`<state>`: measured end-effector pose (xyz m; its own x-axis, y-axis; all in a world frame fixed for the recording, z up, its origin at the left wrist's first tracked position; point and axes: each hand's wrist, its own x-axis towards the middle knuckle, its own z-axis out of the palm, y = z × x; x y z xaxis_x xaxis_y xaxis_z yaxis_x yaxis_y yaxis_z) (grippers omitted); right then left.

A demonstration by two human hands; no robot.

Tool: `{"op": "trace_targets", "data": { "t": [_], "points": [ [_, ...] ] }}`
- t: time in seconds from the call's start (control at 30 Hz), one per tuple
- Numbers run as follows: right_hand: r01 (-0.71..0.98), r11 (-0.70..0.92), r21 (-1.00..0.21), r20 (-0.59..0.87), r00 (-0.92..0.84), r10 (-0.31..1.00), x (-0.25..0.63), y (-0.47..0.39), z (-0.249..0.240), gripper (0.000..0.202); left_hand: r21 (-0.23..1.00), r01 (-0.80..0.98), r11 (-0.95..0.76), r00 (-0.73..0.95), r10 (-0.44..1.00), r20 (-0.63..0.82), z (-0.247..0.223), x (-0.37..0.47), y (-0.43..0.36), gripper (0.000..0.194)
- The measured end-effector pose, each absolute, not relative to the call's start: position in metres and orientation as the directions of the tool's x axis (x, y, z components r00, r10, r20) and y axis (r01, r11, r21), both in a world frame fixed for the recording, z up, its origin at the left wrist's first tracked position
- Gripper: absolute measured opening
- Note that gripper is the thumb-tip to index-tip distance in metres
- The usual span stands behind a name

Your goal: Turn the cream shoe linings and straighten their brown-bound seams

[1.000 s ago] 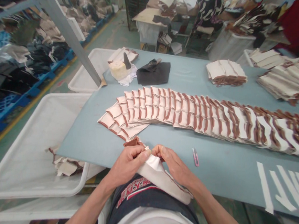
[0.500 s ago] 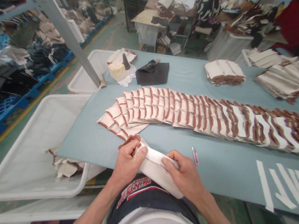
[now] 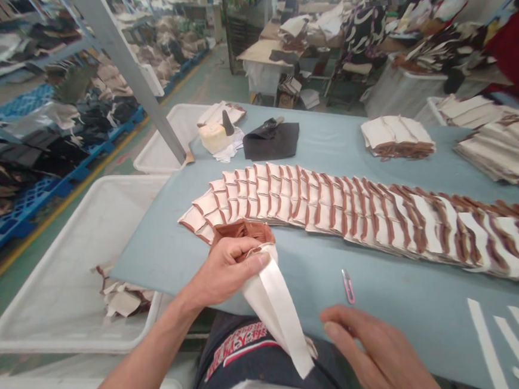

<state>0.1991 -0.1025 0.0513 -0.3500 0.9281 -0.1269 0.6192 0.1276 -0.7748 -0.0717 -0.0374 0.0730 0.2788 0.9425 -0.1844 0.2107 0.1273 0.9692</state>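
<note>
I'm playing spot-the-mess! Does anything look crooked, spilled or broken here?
Nothing looks spilled or broken. A bit messy: the loose white strips on the near right of the table lie at uneven angles, while the cream-and-brown pieces overlap in a row. The held strip dangles from the left hand.

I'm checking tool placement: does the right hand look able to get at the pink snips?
Probably yes: the right hand appears empty, and the pink snips lie just beyond it on the table, with nothing visible in between.

Free tabletop [image 3: 394, 283] alongside the fanned pieces [image 3: 293, 199], interrupted by pink snips [image 3: 348, 289]
</note>
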Motion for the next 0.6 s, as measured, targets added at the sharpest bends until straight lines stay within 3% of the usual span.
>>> {"op": "trace_targets", "data": {
  "t": [0.1,0.17,0.23,0.4,0.6],
  "points": [
    [0.606,0.371,-0.703,0.232,-0.298,0.926,0.2,-0.072,0.077,0.019,0.971,0.234,0.053,0.399,0.905,-0.145,0.093,-0.066,-0.032,0.032],
    [0.509,0.552,-0.66,0.449,-0.322,0.833,0.186,-0.051,0.094,0.028,0.967,0.255,-0.03,0.465,0.88,-0.095,0.103,-0.06,-0.032,0.033],
    [0.352,0.687,-0.636,0.562,-0.399,0.725,0.167,-0.032,0.106,0.04,0.956,0.262,-0.128,0.527,0.849,-0.031,0.11,-0.055,-0.035,0.035],
    [0.101,0.729,-0.677,0.504,-0.658,0.559,0.135,0.001,0.108,0.041,0.879,0.369,-0.301,0.548,0.834,0.055,0.118,-0.057,-0.046,0.037],
    [0.348,0.688,-0.637,0.204,-0.784,0.587,0.129,0.008,0.098,0.034,0.724,0.599,-0.341,0.44,0.896,0.057,0.121,-0.07,-0.053,0.031]
  ]
}}
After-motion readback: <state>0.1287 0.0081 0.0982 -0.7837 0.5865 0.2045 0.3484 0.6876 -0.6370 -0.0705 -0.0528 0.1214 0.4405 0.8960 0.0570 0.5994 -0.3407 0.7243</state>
